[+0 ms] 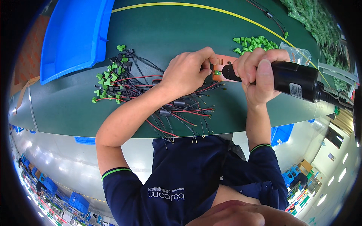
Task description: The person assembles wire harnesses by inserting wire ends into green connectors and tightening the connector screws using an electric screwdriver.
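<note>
My right hand [260, 73] is wrapped round a black corded electric screwdriver [296, 77], its nose pointing left at a small orange-pink fixture [225, 62]. A green terminal block [217, 72] sits in the fixture, just left of the screwdriver's nose. At the fixture's left side, my left hand [184, 71] has its thumb and index finger pinched close to the block. What lies between those fingertips is hidden. Under and beside my left forearm lies a heap of black and red cables [166, 107], with green terminal blocks [109, 77] on their left ends and bare tips on the right.
A blue bin [77, 37] stands at the far left of the green table [151, 28]. Loose green terminal blocks [254, 44] lie in a pile behind the fixture, next to a clear plastic bag [296, 54]. Green bubble wrap [315, 22] fills the far right corner.
</note>
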Motion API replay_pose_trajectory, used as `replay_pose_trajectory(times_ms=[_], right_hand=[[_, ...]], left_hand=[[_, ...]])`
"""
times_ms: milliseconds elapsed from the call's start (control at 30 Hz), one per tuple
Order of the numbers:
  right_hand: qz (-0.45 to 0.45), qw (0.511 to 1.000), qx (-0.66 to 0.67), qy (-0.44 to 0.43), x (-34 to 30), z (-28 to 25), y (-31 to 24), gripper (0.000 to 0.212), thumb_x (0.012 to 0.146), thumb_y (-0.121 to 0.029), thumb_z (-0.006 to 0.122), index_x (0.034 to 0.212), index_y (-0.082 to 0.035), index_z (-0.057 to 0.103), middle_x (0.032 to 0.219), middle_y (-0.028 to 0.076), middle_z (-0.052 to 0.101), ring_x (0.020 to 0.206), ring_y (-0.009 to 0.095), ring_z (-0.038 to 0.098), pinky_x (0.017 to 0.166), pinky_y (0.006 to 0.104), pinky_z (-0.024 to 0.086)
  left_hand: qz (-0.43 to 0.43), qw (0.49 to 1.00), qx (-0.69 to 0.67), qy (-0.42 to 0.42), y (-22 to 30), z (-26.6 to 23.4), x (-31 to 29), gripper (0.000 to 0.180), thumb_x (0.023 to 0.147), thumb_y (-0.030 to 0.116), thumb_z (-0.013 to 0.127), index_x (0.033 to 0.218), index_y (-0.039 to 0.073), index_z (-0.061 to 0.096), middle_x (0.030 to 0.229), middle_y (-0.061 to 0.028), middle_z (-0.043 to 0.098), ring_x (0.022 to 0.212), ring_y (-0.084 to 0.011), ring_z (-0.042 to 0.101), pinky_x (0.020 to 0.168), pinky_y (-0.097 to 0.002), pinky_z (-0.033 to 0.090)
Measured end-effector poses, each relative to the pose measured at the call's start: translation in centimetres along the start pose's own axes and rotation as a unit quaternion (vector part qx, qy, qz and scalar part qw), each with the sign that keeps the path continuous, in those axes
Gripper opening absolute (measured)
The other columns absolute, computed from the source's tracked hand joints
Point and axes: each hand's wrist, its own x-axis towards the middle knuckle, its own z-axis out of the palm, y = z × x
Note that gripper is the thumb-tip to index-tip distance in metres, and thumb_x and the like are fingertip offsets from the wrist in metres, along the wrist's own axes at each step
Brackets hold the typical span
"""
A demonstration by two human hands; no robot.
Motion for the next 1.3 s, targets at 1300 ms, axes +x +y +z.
replay_pose_trajectory(times_ms=[1300], right_hand=[[-0.034, 0.803, -0.576, -0.152, -1.0, -12.7, 3.2, 0.021, 0.090, -0.006, 0.074, 0.111, -0.005, 0.074, 0.108, 0.008, 0.072, 0.105, 0.027, 0.066, 0.092, 0.0378, 0.053]], left_hand=[[0.138, 0.944, 0.263, -0.143, 4.4, -10.8, -1.2, 0.025, 0.080, -0.002, 0.076, 0.104, 0.001, 0.070, 0.096, -0.0142, 0.069, 0.088, -0.0357, 0.072, 0.076, -0.0427, 0.056]])
